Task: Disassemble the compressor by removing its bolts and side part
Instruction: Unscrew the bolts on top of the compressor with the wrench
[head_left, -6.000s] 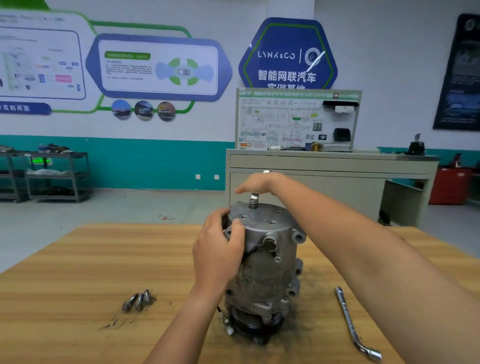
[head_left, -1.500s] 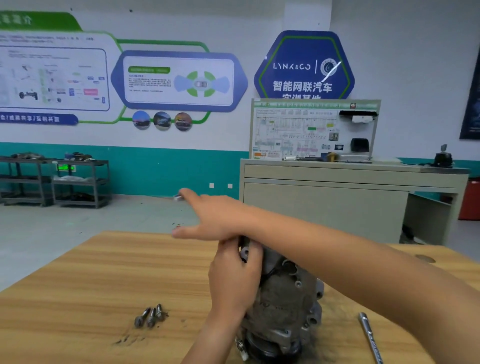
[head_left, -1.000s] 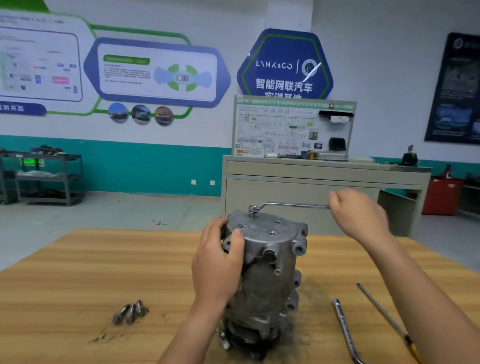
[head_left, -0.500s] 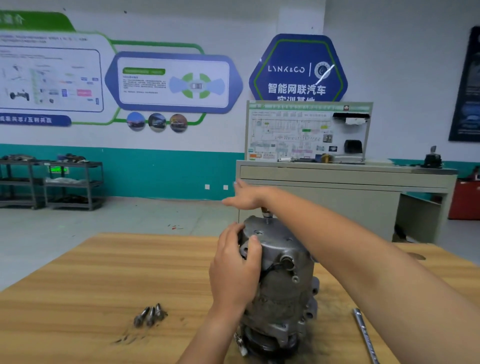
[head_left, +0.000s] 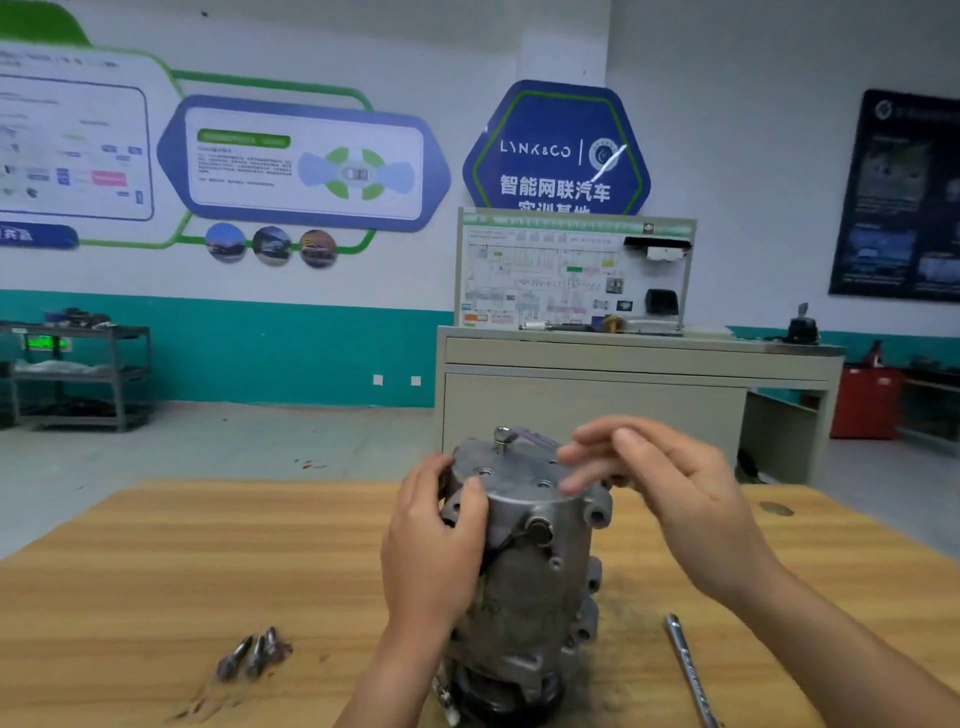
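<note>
Three loose bolts (head_left: 254, 657) lie together near the front of the wooden desk (head_left: 156, 571), left of the compressor (head_left: 535, 582); a metal wrench (head_left: 688, 670) lies to its right, apart from it. The compressor stands upright at the middle of the desk, on a dark smudge of grime. One bolt (head_left: 503, 435) sticks up from the far rim of its top face, with two bolt holes showing nearer. Beyond the desk stand a grey cabinet (head_left: 592, 395) carrying a display board (head_left: 571, 270), and a metal rack (head_left: 78, 374) by the wall at left. The left hand (head_left: 431, 545) grasps the compressor's upper left side, thumb on the near face. The right hand (head_left: 670, 483), blurred, hovers by the top's right rim, released, fingers loosely spread
</note>
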